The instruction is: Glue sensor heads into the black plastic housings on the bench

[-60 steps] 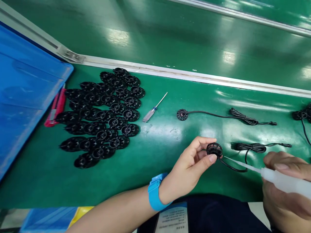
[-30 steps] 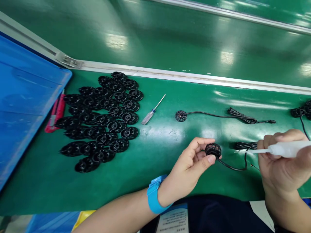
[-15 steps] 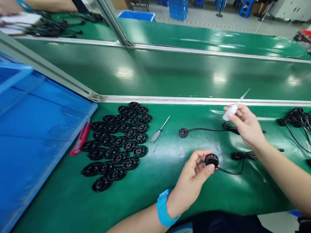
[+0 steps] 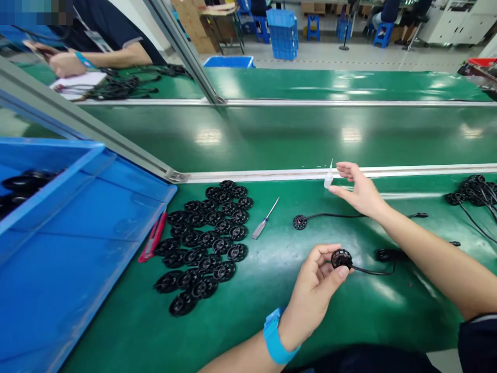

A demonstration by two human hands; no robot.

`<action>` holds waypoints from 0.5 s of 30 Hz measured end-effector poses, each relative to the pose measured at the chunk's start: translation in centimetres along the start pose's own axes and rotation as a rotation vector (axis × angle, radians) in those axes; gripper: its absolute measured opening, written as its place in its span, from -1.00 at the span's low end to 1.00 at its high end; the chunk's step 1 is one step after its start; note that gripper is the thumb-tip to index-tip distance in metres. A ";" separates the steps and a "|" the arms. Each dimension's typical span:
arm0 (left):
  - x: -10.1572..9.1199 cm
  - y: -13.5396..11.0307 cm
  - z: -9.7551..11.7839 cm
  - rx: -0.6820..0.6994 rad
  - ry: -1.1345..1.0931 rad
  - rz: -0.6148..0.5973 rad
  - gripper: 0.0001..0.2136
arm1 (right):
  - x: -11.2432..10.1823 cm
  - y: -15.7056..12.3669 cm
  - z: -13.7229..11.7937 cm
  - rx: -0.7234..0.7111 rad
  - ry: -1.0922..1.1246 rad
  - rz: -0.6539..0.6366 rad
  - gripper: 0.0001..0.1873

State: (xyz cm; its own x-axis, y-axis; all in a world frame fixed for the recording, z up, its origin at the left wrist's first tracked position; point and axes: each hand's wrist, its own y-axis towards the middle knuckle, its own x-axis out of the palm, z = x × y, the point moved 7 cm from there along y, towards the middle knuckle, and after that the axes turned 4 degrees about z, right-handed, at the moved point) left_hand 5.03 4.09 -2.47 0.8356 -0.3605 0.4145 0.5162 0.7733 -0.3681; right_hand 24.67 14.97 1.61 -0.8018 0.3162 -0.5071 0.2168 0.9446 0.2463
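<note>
My left hand (image 4: pixel 316 290), with a blue wristband (image 4: pixel 275 336) on the wrist, is closed on a small black round part (image 4: pixel 341 258); thumb and fingertips pinch it just above the green table. A thin black cable (image 4: pixel 373 271) runs from the part to a coiled bundle (image 4: pixel 388 254). My right hand (image 4: pixel 357 191) reaches out to the far rail. Its fingers are spread beside a small white nozzle bottle (image 4: pixel 328 179), which stands upright on the table at my fingertips.
Several black round discs (image 4: pixel 205 243) lie in a heap at the left, with a small screwdriver (image 4: pixel 265 220) and a red tool (image 4: pixel 152 238) nearby. A blue tray (image 4: pixel 77 248) fills the left. Another wired part (image 4: pixel 300 222) and a pile of wired parts (image 4: pixel 471 189) lie on the table. Another person's hand (image 4: pixel 62 65) works far left.
My right hand carried the white bottle away from the black part to the far rail, stood it upright and spread its fingers. The view tilted up. My left hand kept its grip.
</note>
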 end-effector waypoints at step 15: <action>0.3 -0.6 0.2 0.004 -0.065 -0.022 -0.57 | -3.2 -15.1 -8.4 -0.262 -0.052 -0.035 -0.81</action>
State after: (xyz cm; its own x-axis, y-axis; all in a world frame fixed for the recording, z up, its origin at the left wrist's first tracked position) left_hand 4.91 3.63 -1.97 0.8101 -0.3431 0.4754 0.5334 0.7678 -0.3550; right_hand 19.28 -1.06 6.46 -0.7750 0.2947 -0.5591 0.0330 0.9023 0.4299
